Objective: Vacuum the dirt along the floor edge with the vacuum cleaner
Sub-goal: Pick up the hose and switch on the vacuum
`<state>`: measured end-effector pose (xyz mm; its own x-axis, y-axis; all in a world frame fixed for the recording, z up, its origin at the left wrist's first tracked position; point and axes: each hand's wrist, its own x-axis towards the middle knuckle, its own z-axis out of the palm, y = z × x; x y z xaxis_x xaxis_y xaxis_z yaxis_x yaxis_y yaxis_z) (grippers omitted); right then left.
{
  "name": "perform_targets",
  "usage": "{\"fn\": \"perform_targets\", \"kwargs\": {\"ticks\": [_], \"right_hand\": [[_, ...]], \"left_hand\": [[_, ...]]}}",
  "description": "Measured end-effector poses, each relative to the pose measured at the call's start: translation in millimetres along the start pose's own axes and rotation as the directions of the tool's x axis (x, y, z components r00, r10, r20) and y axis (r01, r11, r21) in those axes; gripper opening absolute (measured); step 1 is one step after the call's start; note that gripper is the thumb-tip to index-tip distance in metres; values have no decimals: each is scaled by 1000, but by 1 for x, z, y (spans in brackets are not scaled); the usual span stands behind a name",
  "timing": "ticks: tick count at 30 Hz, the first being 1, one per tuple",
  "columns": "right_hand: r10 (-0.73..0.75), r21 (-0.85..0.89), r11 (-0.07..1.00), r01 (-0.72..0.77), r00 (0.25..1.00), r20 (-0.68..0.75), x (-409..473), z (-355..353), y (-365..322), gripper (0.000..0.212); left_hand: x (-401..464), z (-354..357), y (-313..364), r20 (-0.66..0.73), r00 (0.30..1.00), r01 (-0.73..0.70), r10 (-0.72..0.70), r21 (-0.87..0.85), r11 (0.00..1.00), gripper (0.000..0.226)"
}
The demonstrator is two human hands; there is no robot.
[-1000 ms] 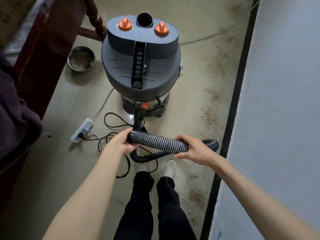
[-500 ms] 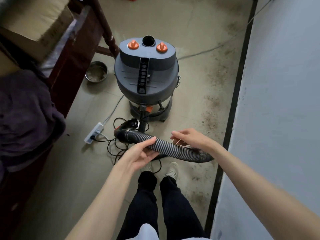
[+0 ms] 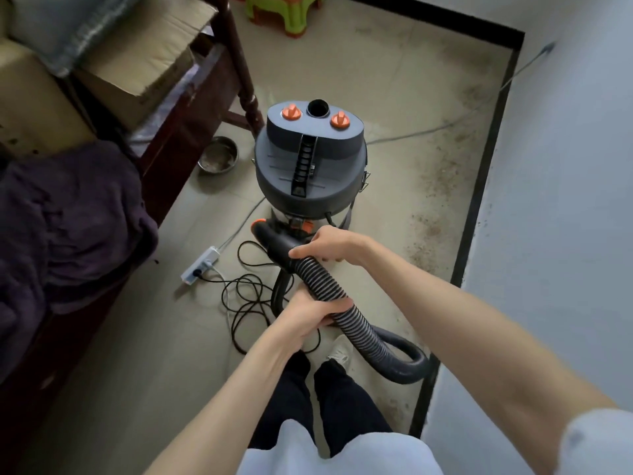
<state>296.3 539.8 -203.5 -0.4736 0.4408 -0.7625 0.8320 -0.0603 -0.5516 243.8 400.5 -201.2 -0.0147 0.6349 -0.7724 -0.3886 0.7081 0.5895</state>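
Observation:
A grey drum vacuum cleaner (image 3: pixel 310 166) with two orange knobs stands on the tiled floor ahead of me. Its black ribbed hose (image 3: pixel 323 282) runs from a smooth black end piece (image 3: pixel 274 240) with an orange ring, near the vacuum's base, down to a loop by the wall. My right hand (image 3: pixel 330 243) grips the hose at the top, where the ribs meet the end piece. My left hand (image 3: pixel 310 311) grips the hose lower down. Brown dirt (image 3: pixel 442 186) is scattered on the floor along the black skirting (image 3: pixel 479 186) on the right.
A white power strip (image 3: pixel 200 265) and tangled black cable (image 3: pixel 246 296) lie left of my feet. A metal bowl (image 3: pixel 219 155) sits by a dark wooden bed frame (image 3: pixel 178 132) with cardboard boxes. A green stool (image 3: pixel 284 12) stands at the back. The white wall (image 3: pixel 561 200) is on the right.
The hose has swung from lying across to running up and down. My right hand moved up to grip it by the end piece; my left hand closed on it lower down. View pulled back.

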Motion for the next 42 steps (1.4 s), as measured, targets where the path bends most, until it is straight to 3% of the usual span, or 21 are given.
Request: {"fn": "perform_targets", "kwargs": {"ticks": [3, 6, 9, 14, 18, 21, 24, 26, 29, 31, 32, 35, 42], "right_hand": [[-15, 88, 996, 18, 999, -33, -11, -13, 5, 39], [-20, 66, 998, 21, 1000, -11, -24, -18, 1, 59], [-35, 173, 983, 53, 994, -105, -31, -22, -5, 67], [-36, 392, 916, 88, 990, -139, -51, -37, -8, 59], [-102, 496, 852, 166, 983, -154, -70, -51, -8, 43], [-167, 577, 777, 253, 966, -199, -86, -64, 0, 39], [-201, 633, 707, 316, 948, -248, -103, -72, 10, 44], [-232, 637, 685, 352, 935, -267, -113, -76, 13, 45], [-290, 635, 654, 411, 912, -291, -132, -86, 10, 39], [-324, 629, 631, 455, 891, -320, -146, -99, 6, 40], [-338, 606, 632, 483, 876, -345, -154, -107, 4, 38], [-335, 455, 701, 550, 816, -471, -176, -132, -4, 38], [-264, 187, 813, 552, 635, -726, -217, -184, -14, 42]], "left_hand": [[-5, 0, 4, 1, 999, -44, 44, 46, 998, 51], [-6, 9, 12, -74, 987, -118, 141, 257, 959, 61], [-8, 21, 23, -59, 969, -201, 240, 376, 905, 63], [-10, 33, 38, 18, 962, -254, 271, 410, 876, 65], [-19, 33, 56, 152, 957, -288, 247, 403, 868, 40], [-21, 15, 79, 157, 960, -260, 233, 182, 948, 24], [-15, 3, 113, -72, 956, -292, 285, -128, 948, 40], [-13, 9, 143, -69, 939, -342, 336, -246, 907, 48], [-16, 41, 189, 64, 889, -430, 454, -226, 874, 36], [-20, 66, 211, 69, 866, -469, 495, -231, 852, 22], [-23, 76, 221, 56, 856, -490, 514, -227, 842, 26], [-34, 106, 244, 53, 819, -564, 571, -105, 819, 44], [-55, 173, 287, 181, 647, -762, 740, 116, 638, 33]]}}
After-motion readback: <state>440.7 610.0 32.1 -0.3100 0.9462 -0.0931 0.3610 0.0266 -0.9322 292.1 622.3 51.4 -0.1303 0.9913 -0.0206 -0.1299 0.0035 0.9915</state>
